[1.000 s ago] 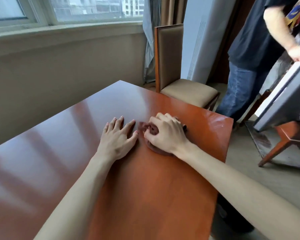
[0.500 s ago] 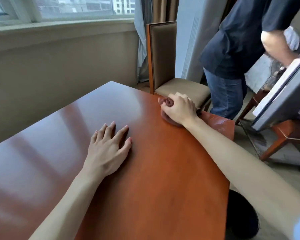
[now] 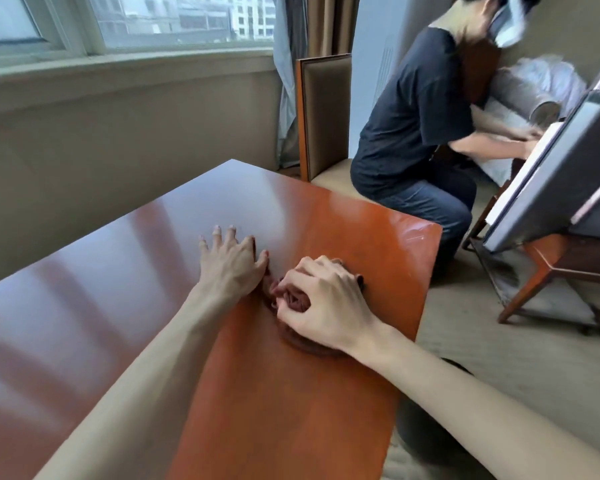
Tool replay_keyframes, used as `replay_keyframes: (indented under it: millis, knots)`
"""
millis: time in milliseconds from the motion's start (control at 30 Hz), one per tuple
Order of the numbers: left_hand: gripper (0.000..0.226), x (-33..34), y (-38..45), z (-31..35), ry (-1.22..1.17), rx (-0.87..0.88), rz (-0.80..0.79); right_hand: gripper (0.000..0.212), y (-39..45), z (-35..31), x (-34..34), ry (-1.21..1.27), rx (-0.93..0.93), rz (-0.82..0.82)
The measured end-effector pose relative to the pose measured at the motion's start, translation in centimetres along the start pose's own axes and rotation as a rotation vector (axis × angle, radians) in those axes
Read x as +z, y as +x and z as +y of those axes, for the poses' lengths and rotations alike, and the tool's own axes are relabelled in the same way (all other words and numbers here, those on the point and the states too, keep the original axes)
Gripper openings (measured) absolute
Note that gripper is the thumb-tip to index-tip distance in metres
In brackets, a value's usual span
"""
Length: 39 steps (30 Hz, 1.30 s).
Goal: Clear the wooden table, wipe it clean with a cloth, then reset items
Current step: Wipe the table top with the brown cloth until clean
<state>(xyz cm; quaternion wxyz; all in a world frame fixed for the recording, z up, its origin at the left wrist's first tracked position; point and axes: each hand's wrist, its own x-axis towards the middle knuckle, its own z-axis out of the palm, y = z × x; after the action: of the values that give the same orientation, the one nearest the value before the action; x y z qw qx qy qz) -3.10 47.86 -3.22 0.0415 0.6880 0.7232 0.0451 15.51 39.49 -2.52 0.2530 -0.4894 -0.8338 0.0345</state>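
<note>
No readable text, labels, brands or numbers appear anywhere. The glossy wooden desk (image 3: 291, 393) is unmarked, the buildings beyond the window (image 3: 174, 19) are blurred, and any lettering there is perhaps too small to make out.

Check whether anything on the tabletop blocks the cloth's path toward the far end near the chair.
Nothing visible does. The right hand grips the cloth on the table, and the surface from there to the far edge by the chair is bare. The left hand lies flat just left of the cloth, beside that path.
</note>
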Motion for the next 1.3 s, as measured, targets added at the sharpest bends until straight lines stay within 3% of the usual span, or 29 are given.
replay_keyframes:
  millis: [67,133,267,367,433,567,633,767,900,967,1033,1133,1233,1300]
  knots:
    - [0.054,-0.8,-3.0,0.6,-0.095,0.039,-0.037,0.021,-5.5,-2.1,-1.6,0.072,-0.106,-0.047]
    - [0.056,-1.2,-7.3,0.7,-0.166,0.099,-0.029,0.021,-6.9,-1.0,-2.9,0.051,-0.088,-0.02]
    - [0.065,-1.8,-16.2,-0.5,-0.152,0.195,-0.082,0.032,-2.4,4.2,-3.7,-0.182,0.255,0.086]
    - [0.08,-2.4,-20.2,-1.6,-0.108,0.233,-0.213,0.027,-1.9,3.1,-3.4,-0.22,0.429,0.136]
    - [0.091,-2.6,-21.4,-2.1,-0.043,0.264,-0.282,0.026,-5.1,-0.2,-2.9,-0.219,0.366,0.181]
    - [0.097,-2.3,-21.9,-1.9,0.052,0.293,-0.294,0.027,-12.6,-3.5,-3.9,-0.026,0.123,0.056]
    - [0.098,-2.1,-21.8,-1.9,0.047,0.29,-0.29,0.027,-11.2,-1.1,-4.6,-0.107,0.17,0.094]
    - [0.099,-1.5,-21.8,-2.2,0.043,0.295,-0.268,0.028,-6.9,1.9,-4.6,-0.215,0.446,0.211]
    - [0.104,-1.3,-21.4,-2.2,0.054,0.309,-0.261,0.023,-10.4,-3.1,-3.1,-0.206,0.319,0.223]
    - [0.101,-1.2,-20.9,-2.0,0.031,0.317,-0.226,0.025,-12.9,-4.7,-3.1,-0.09,0.208,0.181]
    - [0.083,-1.3,-20.7,-1.6,-0.059,0.294,-0.153,0.027,-12.3,-3.3,-3.4,-0.043,0.171,0.153]
    - [0.063,-1.3,-20.6,-0.5,-0.193,0.254,-0.012,0.026,-8.0,0.9,-3.2,-0.144,0.281,0.191]
    - [0.058,-0.6,-20.3,0.2,-0.199,0.26,0.002,0.026,-5.1,2.6,-3.5,-0.17,0.453,0.227]
    - [0.056,0.1,-19.9,0.4,-0.18,0.259,-0.005,0.023,-6.2,0.8,-2.9,-0.186,0.422,0.269]
